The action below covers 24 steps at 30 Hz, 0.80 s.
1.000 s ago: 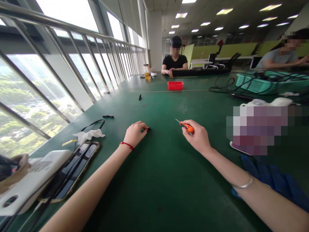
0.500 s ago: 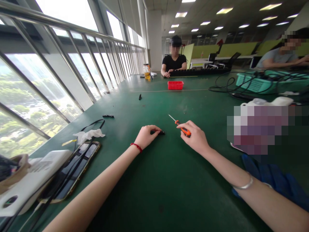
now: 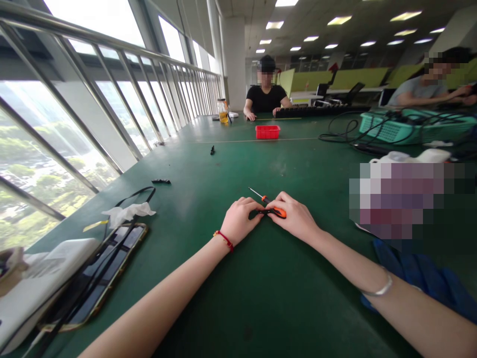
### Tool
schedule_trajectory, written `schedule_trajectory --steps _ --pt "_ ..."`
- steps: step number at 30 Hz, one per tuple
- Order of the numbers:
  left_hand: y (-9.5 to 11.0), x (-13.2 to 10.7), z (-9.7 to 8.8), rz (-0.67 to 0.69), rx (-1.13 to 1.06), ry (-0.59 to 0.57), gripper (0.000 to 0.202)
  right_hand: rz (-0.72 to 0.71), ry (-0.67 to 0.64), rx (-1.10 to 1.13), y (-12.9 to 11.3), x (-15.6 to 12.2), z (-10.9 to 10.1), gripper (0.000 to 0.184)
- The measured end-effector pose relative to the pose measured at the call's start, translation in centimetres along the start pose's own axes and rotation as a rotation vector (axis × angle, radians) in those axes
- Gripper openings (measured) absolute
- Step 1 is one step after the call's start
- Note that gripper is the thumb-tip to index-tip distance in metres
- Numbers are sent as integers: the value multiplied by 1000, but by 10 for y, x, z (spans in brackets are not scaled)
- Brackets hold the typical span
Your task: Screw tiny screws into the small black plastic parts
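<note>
Black part (image 3: 263, 212) pinched in your left hand (image 3: 240, 219) | at three o'clock, your right hand (image 3: 295, 217) clasps a screwdriver (image 3: 266, 200), tip toward ten

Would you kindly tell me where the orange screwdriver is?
In the head view, the screwdriver is held in the right hand, close beside the left hand.

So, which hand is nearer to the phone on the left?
Left. The left hand is right of the phone, apart from it; the right hand is farther right, holding the screwdriver.
</note>
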<state>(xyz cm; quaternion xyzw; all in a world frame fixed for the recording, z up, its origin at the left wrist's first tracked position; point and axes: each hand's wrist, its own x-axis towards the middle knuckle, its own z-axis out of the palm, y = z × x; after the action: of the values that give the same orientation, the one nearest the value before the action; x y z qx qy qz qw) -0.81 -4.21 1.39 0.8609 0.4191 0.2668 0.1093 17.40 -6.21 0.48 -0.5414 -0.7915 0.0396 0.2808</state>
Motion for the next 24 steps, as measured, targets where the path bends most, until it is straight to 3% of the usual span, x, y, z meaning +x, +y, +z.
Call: schedule_trajectory --steps 11,24 --pt "0 -2 1 24 -5 22 13 15 -16 2 -4 -2 -1 14" --pt "-6 3 7 -36 -191 11 7 -11 34 23 -7 -1 -1 14"
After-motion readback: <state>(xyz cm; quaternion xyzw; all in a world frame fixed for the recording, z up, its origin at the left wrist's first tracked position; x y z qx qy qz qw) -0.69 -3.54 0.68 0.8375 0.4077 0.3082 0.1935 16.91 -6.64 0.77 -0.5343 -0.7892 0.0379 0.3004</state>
